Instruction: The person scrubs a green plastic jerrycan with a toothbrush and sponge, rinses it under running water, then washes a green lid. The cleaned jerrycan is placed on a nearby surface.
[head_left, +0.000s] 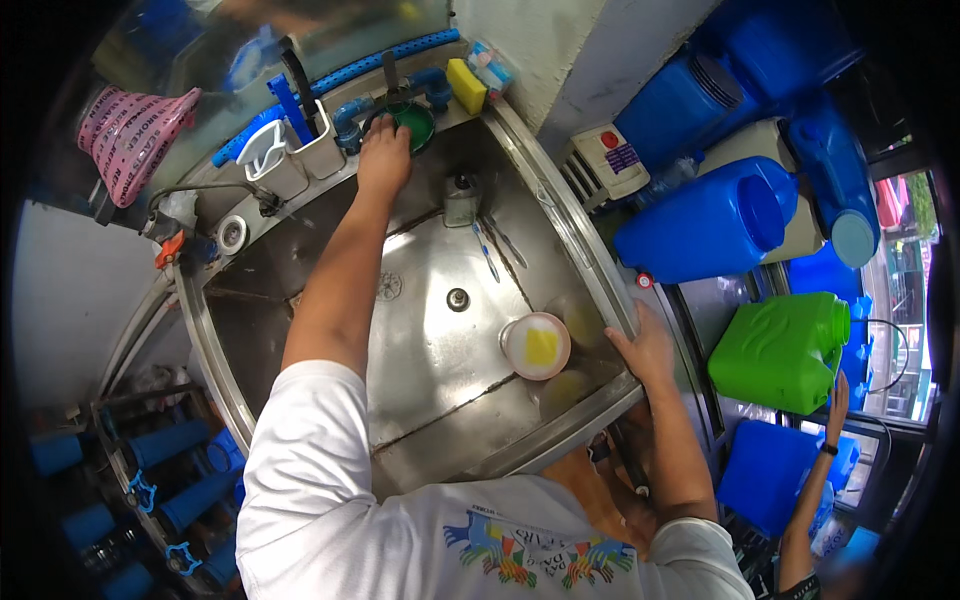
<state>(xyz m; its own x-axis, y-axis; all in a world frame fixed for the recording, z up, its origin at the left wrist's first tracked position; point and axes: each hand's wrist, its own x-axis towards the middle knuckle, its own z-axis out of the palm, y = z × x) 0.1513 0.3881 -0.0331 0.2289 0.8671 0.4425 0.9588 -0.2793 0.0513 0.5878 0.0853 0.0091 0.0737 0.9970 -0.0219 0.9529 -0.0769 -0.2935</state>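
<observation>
My left arm stretches across the stainless steel sink [440,420] to its back ledge. There my left hand [386,158] has its fingers curled at the near left edge of a green round bowl [416,122], under the dark tap [391,75]; its fingertips are partly hidden. My right hand [648,345] rests open on the sink's right rim, thumb apart from the fingers. Inside the sink, a pale cup [560,372] with a yellow sponge [541,348] stands at the right. A clear bottle [462,203] and a blue toothbrush [486,250] are near the back wall.
White holders [318,150] with blue and black handles stand left of the tap. Another yellow sponge [465,87] is at its right. Blue containers [700,225] and a green jerrycan [775,350] crowd the right side. Another person's arm [815,480] shows at lower right.
</observation>
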